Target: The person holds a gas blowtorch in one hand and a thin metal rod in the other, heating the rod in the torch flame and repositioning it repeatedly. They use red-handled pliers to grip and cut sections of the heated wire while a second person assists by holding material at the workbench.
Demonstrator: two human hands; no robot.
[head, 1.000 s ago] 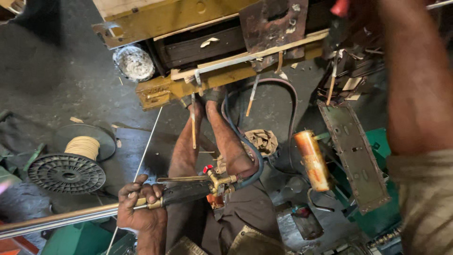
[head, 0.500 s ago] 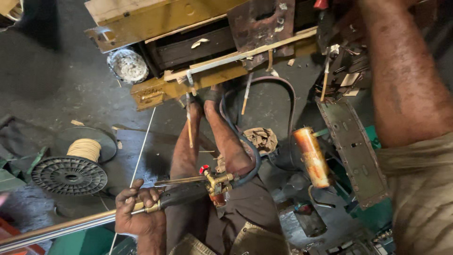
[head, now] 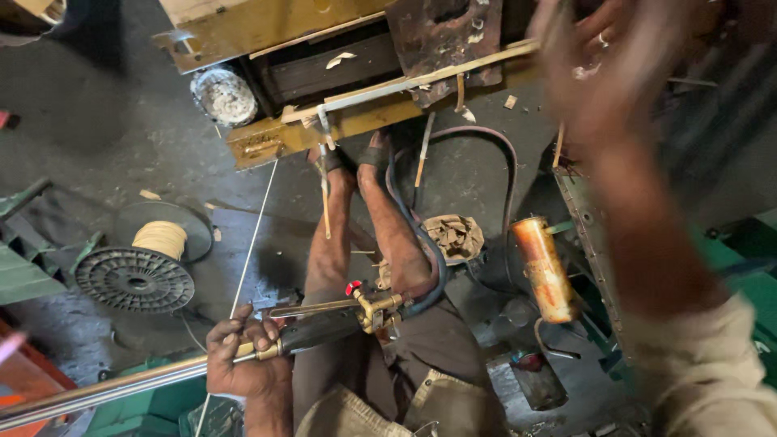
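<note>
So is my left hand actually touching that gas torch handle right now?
Touching. The head view shows the left hand with fingers wrapped around the brass and black torch at its rear end, beside the shiny metal tube; no gap shows.

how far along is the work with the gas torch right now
Done: no finished joint or cut shows. In hand: the left hand grips a brass-fitted gas torch with a red knob, unlit as far as can be seen; the blurred right hand is raised. Left: the thin metal rod lies untouched on the floor.
</note>
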